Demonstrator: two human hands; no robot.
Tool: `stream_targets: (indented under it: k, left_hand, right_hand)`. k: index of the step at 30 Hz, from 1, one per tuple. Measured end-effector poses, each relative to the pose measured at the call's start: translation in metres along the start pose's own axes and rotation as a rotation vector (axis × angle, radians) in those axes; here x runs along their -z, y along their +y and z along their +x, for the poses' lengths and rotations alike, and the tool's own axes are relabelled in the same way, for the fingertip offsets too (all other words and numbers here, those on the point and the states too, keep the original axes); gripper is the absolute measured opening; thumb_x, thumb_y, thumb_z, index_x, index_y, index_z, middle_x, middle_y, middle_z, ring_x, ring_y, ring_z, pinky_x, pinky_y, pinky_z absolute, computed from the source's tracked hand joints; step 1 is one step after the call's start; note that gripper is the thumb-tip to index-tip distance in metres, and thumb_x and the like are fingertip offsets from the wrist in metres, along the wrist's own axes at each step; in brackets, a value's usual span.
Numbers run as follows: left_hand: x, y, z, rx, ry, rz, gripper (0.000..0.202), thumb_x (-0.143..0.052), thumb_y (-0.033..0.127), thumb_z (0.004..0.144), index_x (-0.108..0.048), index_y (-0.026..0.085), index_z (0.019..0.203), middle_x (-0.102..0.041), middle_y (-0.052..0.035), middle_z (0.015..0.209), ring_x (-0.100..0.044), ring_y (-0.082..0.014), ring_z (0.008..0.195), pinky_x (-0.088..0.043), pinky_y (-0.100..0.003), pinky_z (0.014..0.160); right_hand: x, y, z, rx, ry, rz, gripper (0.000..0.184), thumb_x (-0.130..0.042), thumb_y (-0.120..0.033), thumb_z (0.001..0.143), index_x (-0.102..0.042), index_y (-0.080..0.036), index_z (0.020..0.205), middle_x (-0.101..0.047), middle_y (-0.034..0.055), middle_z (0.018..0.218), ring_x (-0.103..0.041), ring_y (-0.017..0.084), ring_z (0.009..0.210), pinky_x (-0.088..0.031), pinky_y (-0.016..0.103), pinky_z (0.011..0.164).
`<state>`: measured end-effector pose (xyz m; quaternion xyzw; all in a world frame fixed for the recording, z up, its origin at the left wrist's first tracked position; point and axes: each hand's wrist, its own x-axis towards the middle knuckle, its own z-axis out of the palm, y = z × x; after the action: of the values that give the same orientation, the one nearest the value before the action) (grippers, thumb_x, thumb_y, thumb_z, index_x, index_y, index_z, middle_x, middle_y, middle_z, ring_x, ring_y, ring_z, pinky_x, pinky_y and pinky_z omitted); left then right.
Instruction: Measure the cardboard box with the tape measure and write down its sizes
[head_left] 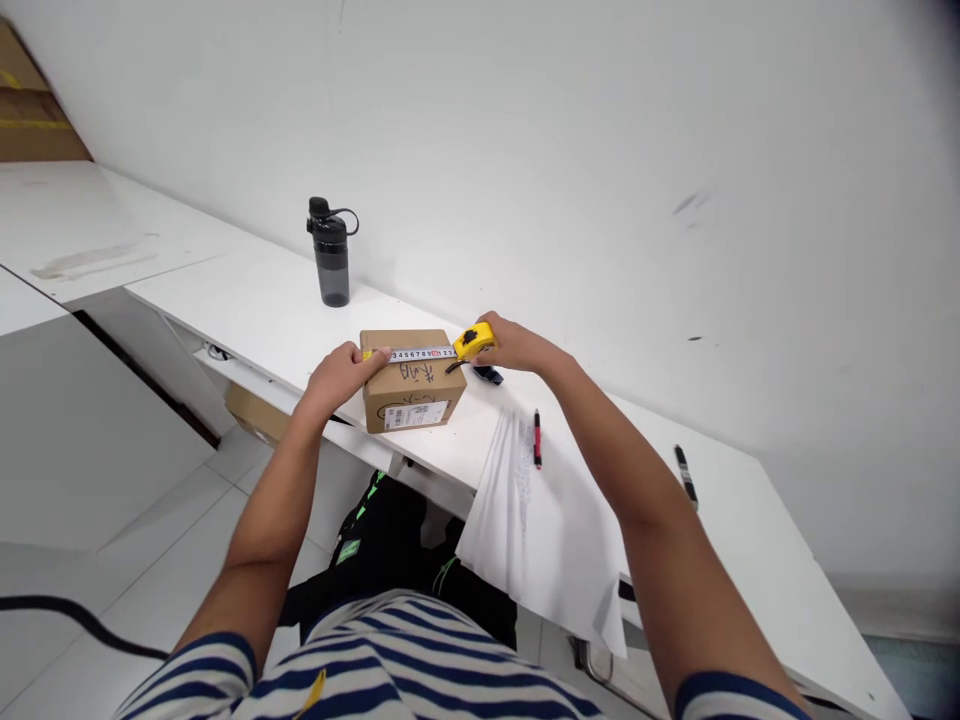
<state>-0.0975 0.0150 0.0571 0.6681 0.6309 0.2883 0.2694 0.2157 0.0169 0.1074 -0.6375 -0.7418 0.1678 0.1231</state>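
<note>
A small cardboard box [411,392] with handwriting and a white label sits on the white desk [262,310]. A tape blade [420,354] is stretched across the box's top. My left hand [341,378] pins the blade's end at the box's left edge with closed fingers. At the box's right edge, my right hand [514,345] grips the yellow tape measure case [475,341].
A dark water bottle [331,252] stands behind the box. White sheets of paper [540,520] hang over the desk's front edge, with a red pen [537,438] on them. A black marker [685,475] lies at the right. A small dark object [489,375] lies beside the box.
</note>
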Motion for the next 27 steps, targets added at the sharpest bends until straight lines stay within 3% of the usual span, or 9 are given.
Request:
stream_targets:
  k: [4,9,11,16,20,24,27]
  left_hand:
    - [0.005,0.001,0.006,0.001,-0.021,0.018,0.054,-0.052,0.074,0.082,-0.043,0.022,0.07,-0.059,-0.0036,0.074,-0.05,-0.0186,0.065,-0.031,-0.031,0.059]
    - [0.012,-0.012,0.02,-0.056,-0.265,-0.234,0.042,-0.058,0.057,0.085,-0.047,0.021,0.067,-0.052,0.0001,0.062,-0.043,-0.0126,0.056,-0.035,-0.029,0.058]
    - [0.013,-0.016,0.021,-0.055,-0.304,-0.295,0.042,-0.058,0.057,0.085,-0.046,0.021,0.067,-0.051,0.0011,0.061,-0.043,-0.0116,0.054,-0.035,-0.028,0.057]
    - [0.009,-0.014,0.016,0.012,-0.247,-0.264,0.044,-0.058,0.06,0.084,-0.052,0.02,0.068,-0.054,-0.0005,0.062,-0.043,-0.0122,0.052,-0.035,-0.028,0.054]
    - [0.011,-0.011,0.011,0.017,-0.237,-0.259,0.035,-0.056,0.046,0.086,-0.056,0.018,0.064,-0.054,-0.0022,0.057,-0.043,-0.0126,0.051,-0.033,-0.028,0.053]
    - [0.025,-0.005,0.018,-0.039,-0.226,-0.484,0.031,-0.052,0.038,0.085,-0.042,0.021,0.06,-0.034,0.0044,0.05,-0.03,-0.0099,0.045,-0.031,-0.027,0.051]
    - [0.037,0.011,0.04,-0.137,-0.162,-0.587,0.032,-0.051,0.036,0.084,-0.031,0.023,0.061,-0.026,0.0054,0.051,-0.026,-0.0096,0.045,-0.031,-0.028,0.051]
  right_hand:
    - [-0.006,0.001,-0.01,0.039,0.057,0.11,0.046,-0.07,-0.041,0.079,-0.046,-0.025,0.115,-0.068,0.0066,0.112,-0.063,0.023,0.094,-0.047,0.032,0.07]
    - [-0.008,0.002,-0.014,0.052,0.153,0.01,0.052,-0.07,-0.041,0.08,-0.047,-0.026,0.123,-0.067,0.0062,0.114,-0.061,0.023,0.092,-0.043,0.035,0.073]
    - [-0.009,0.003,-0.013,0.062,0.159,0.012,0.051,-0.07,-0.042,0.08,-0.048,-0.026,0.123,-0.067,0.0061,0.114,-0.061,0.023,0.092,-0.043,0.034,0.073]
    - [-0.011,0.004,-0.013,0.098,0.182,-0.028,0.046,-0.068,-0.042,0.082,-0.052,-0.026,0.122,-0.068,0.006,0.117,-0.062,0.024,0.095,-0.043,0.034,0.073]
    - [-0.009,-0.011,-0.023,0.22,0.327,-0.217,0.046,-0.061,-0.038,0.089,-0.052,-0.023,0.132,-0.064,0.0105,0.13,-0.061,0.03,0.108,-0.044,0.038,0.082]
    - [-0.008,-0.04,-0.044,0.294,0.441,-0.328,0.056,-0.054,-0.045,0.095,-0.045,-0.02,0.144,-0.063,0.0157,0.13,-0.059,0.036,0.112,-0.042,0.045,0.09]
    - [-0.018,-0.06,-0.067,0.271,0.467,-0.281,0.064,-0.052,-0.057,0.094,-0.043,-0.021,0.146,-0.068,0.0142,0.12,-0.062,0.034,0.103,-0.042,0.044,0.088]
